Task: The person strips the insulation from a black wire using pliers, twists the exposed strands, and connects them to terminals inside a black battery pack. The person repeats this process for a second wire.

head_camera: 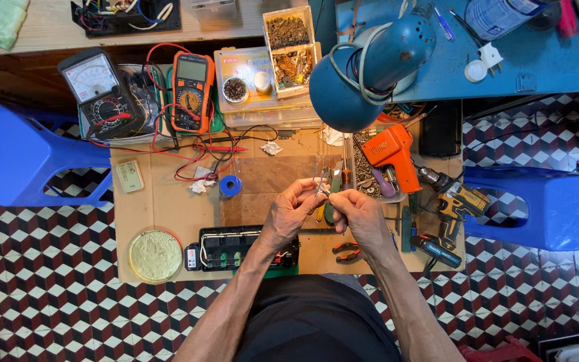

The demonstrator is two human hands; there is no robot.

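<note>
On the patterned tile floor lies a sheet of cardboard (162, 208) serving as the work surface, flanked by two blue plastic stools, one at left (28, 157) and one at right (551, 204). Over the far edge of the cardboard hangs a blue desk lamp (370, 67), its shade turned downward. Next in size, a black circuit unit with green parts (239, 248) rests on the near part of the cardboard, just below the left wrist. An analog meter (98, 94) and an orange digital multimeter (192, 90) stand side by side at the far left, their red and black leads trailing onto the cardboard. An orange soldering gun (393, 154) lies to the right of the hands, with a cordless drill (454, 201) beyond it. A round yellowish tin (154, 255) sits at the near left corner. A small blue roll of tape (230, 186) lies just left of the hands, and red-handled pliers (346, 253) lie below the right hand. Both hands meet above the cardboard centre: the left hand (289, 211) and right hand (360, 214) each pinch closed on a small metal tool (323, 184), possibly tweezers or snips; its exact kind cannot be confirmed at this size.
</note>
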